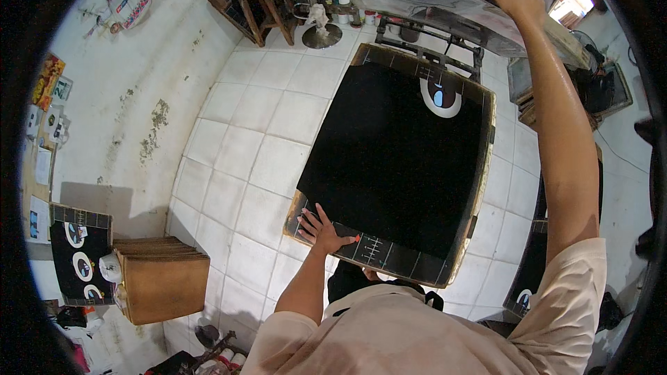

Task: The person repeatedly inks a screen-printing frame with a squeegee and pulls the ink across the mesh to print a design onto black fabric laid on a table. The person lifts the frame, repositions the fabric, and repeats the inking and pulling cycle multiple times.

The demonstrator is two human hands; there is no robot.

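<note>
A wide board [300,206] with line markings along its near edge lies before me, covered by black fabric [399,160]. A printed cartoon eye [442,97], white, brown and blue, shows at its far right corner. My left hand [323,231] rests on the board's near left corner, fingers spread, holding nothing. Next to its thumb is a small red spot. My right arm reaches far up and to the right, and my right hand [517,1] grips the edge of a large raised grey framed panel [445,7]. Some of its fingers are hidden behind that edge.
To the left stands a brown box-shaped stack [163,281] beside a black panel with printed eyes [82,264]. A metal rail frame [431,48] lies past the board. A wooden stool [265,14] and a round metal base [322,36] stand at the back. White tiles [278,160] cover the floor.
</note>
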